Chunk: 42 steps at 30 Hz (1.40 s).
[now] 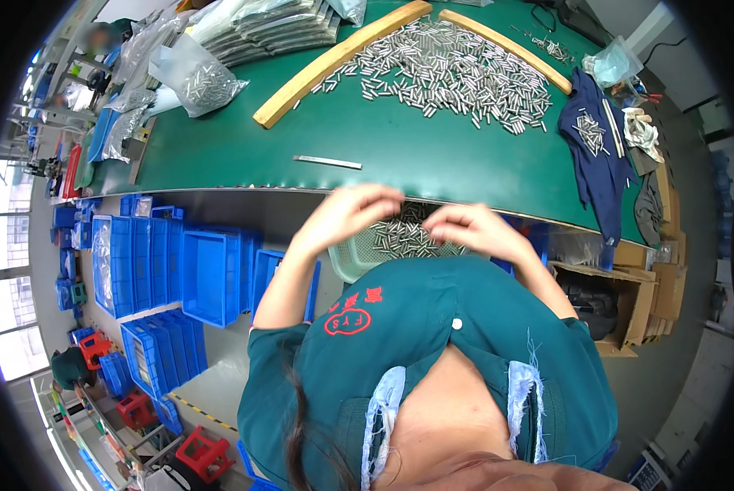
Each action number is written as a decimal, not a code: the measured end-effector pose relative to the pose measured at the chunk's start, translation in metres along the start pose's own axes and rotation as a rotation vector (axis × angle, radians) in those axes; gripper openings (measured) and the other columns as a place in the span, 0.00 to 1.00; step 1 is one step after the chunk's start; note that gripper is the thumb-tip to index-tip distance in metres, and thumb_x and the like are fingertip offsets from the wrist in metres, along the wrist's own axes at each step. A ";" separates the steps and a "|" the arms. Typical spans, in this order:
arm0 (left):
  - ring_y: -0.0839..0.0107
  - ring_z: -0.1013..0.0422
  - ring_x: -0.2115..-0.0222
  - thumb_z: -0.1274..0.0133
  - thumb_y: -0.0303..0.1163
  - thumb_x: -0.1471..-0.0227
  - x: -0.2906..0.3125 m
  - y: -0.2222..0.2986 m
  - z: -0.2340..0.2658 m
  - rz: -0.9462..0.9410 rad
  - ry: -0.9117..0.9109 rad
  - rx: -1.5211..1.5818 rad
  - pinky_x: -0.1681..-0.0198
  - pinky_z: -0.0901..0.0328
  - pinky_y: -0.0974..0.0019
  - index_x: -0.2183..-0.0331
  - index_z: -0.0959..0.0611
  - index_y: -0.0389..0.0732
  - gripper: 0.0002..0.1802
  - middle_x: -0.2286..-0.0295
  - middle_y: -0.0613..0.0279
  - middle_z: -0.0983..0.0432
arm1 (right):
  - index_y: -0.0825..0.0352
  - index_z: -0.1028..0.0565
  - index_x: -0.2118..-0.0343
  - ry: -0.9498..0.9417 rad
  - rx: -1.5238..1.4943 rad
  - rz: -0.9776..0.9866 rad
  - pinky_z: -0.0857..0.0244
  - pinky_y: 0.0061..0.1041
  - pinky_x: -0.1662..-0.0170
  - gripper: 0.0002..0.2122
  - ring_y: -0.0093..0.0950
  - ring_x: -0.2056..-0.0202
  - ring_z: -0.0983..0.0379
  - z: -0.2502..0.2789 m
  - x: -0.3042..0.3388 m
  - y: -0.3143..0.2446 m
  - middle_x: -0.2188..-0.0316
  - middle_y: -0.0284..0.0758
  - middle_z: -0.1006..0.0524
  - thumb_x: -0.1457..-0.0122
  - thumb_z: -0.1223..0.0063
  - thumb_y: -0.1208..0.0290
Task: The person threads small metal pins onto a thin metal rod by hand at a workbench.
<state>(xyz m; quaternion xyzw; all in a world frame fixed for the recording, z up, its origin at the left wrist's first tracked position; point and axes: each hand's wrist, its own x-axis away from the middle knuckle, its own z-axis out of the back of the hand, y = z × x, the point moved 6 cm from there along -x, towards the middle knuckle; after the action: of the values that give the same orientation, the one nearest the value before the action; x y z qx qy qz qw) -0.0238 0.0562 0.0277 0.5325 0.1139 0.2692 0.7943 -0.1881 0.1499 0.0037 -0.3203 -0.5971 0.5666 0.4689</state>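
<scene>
A pale green plastic basket [352, 260] full of short metal pins [405, 238] sits just below the table's front edge, close against my body. Over its left side is my left hand [357, 211], fingers loosely stretched toward the basket's middle and slightly blurred at the tips. From the right, my right hand [483, 232] reaches over the pins with its fingers bent and apart. I see nothing held in either hand. A large spread of the same pins [465, 69] lies on the green tabletop [219, 155], between two wooden bars [334, 67].
A flat metal strip [327, 162] lies near the table's front edge. Bagged pins [203, 88] and stacked packs [268, 31] stand at the back left. On the right, a dark blue cloth [586, 168] bears more pins. Blue crates [211, 274] stand lower left; cardboard boxes [629, 307] lower right.
</scene>
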 end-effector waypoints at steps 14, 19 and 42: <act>0.60 0.29 0.63 0.45 0.30 0.54 -0.149 0.002 0.011 -0.237 0.343 -0.860 0.58 0.33 0.59 0.65 0.21 0.43 0.10 0.66 0.59 0.28 | 0.61 0.25 0.68 0.711 1.146 0.226 0.32 0.32 0.60 0.06 0.32 0.61 0.29 0.100 -0.086 -0.025 0.69 0.33 0.29 0.49 0.44 0.68; 0.60 0.30 0.62 0.45 0.31 0.53 -0.128 0.001 0.009 -0.207 0.288 -0.808 0.59 0.33 0.59 0.65 0.22 0.43 0.10 0.65 0.59 0.29 | 0.61 0.25 0.71 0.572 1.101 0.183 0.32 0.33 0.60 0.06 0.32 0.62 0.29 0.090 -0.076 -0.028 0.69 0.33 0.28 0.50 0.44 0.67; 0.60 0.30 0.65 0.44 0.32 0.53 -0.097 0.003 0.001 -0.175 0.230 -0.683 0.59 0.34 0.60 0.65 0.25 0.41 0.12 0.68 0.58 0.28 | 0.62 0.26 0.69 0.664 0.980 0.117 0.32 0.33 0.62 0.10 0.32 0.64 0.27 0.066 -0.063 -0.023 0.72 0.34 0.27 0.50 0.42 0.62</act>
<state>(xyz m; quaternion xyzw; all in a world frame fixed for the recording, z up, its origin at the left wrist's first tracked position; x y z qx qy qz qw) -0.1046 0.0034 0.0206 0.1911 0.1510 0.2809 0.9283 -0.2235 0.0642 0.0191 -0.2590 -0.0687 0.6706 0.6917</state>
